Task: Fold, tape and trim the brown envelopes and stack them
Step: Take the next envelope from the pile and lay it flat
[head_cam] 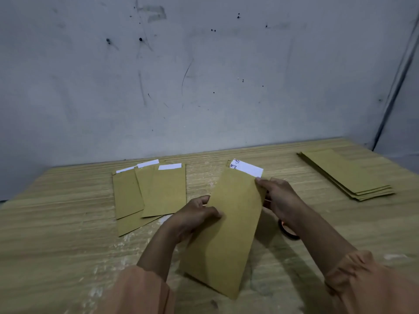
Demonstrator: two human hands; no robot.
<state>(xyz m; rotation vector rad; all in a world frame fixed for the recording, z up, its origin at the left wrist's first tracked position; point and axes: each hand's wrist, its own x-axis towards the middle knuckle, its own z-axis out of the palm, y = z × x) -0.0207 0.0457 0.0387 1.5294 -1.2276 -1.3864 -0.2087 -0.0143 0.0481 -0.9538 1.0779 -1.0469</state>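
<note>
I am holding a brown envelope (pixel 229 225) above the wooden table (pixel 56 234), its long axis running from near me up and slightly right, open end pointing away toward the wall (pixel 204 75). A white sheet (pixel 248 168) is sticking out of that far end. My left hand (pixel 195 217) is gripping the left edge, thumb on top. My right hand (pixel 280 199) is pinching the upper right edge. Filled envelopes (pixel 150 193) are lying fanned to the left; a flat stack (pixel 349 173) is sitting far right.
</note>
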